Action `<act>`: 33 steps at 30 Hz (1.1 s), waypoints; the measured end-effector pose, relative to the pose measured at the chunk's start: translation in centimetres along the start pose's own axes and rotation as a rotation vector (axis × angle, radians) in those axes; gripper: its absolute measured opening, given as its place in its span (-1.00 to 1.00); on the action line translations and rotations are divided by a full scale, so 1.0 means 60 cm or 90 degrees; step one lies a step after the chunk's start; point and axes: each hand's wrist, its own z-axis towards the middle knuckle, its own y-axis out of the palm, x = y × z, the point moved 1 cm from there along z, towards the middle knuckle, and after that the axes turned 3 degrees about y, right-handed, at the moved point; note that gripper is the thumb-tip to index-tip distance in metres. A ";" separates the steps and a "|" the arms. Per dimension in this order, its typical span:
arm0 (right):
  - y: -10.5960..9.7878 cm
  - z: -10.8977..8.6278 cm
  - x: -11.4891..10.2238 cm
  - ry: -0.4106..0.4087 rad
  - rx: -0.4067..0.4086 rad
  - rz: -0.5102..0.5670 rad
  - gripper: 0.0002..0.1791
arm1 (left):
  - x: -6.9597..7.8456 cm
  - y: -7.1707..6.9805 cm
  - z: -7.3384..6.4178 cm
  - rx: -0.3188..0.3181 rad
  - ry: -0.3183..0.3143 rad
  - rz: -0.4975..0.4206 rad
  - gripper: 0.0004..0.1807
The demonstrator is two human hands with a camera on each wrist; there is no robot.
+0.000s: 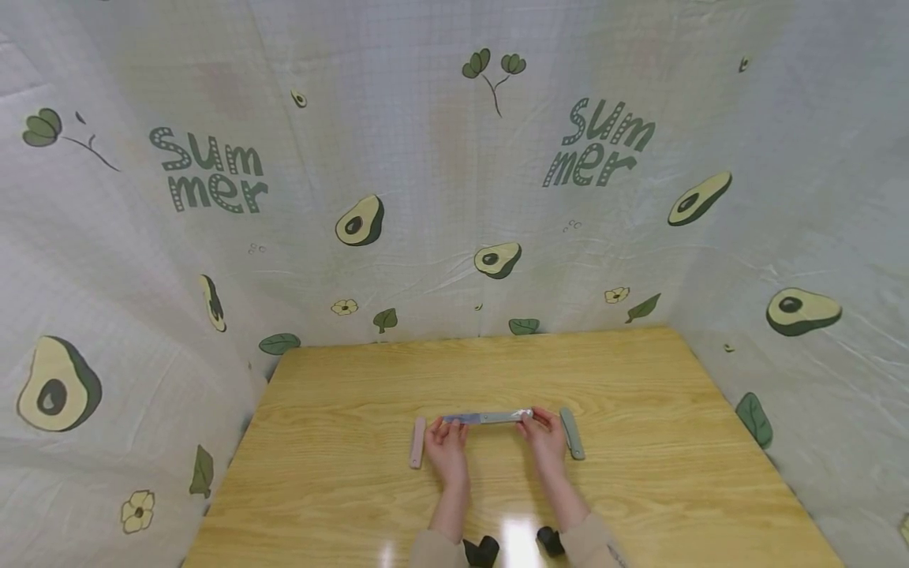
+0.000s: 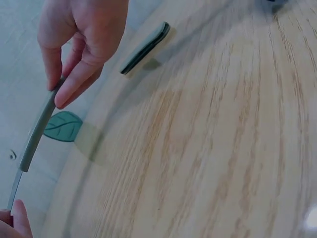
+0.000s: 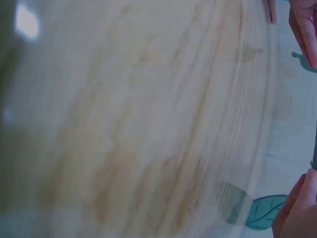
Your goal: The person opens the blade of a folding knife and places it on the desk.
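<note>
A folding knife with a grey-green handle point(image 1: 499, 416) is spread out straight between my two hands, above the table. My left hand point(image 1: 447, 451) pinches the shiny blade point(image 1: 469, 418) near its tip. At the other end, my right hand point(image 1: 545, 442) grips the end of the handle between thumb and fingers. Just left of my left hand lies a pink folded knife point(image 1: 417, 443). A green folded knife point(image 1: 572, 434) lies right of my right hand; the left wrist view shows this green folded knife point(image 2: 145, 48) too.
The wooden table point(image 1: 341, 394) is bordered by a pale printed cloth point(image 1: 426, 158) hanging at the back and both sides. Two black objects point(image 1: 483, 551) show near my wrists at the bottom edge.
</note>
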 end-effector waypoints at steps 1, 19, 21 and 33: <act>-0.001 0.003 0.000 0.003 0.001 -0.008 -0.52 | -0.002 0.000 0.003 -0.001 0.000 0.007 -0.62; -0.014 0.028 -0.006 0.029 -0.030 -0.124 -0.57 | -0.020 -0.021 0.035 -0.017 -0.029 0.218 -0.69; -0.015 0.030 -0.006 0.032 -0.029 -0.134 -0.57 | -0.016 -0.019 0.038 -0.019 -0.032 0.233 -0.72; -0.016 0.035 -0.012 0.066 -0.052 -0.212 -0.54 | 0.005 -0.017 0.051 -0.059 -0.100 0.292 -0.58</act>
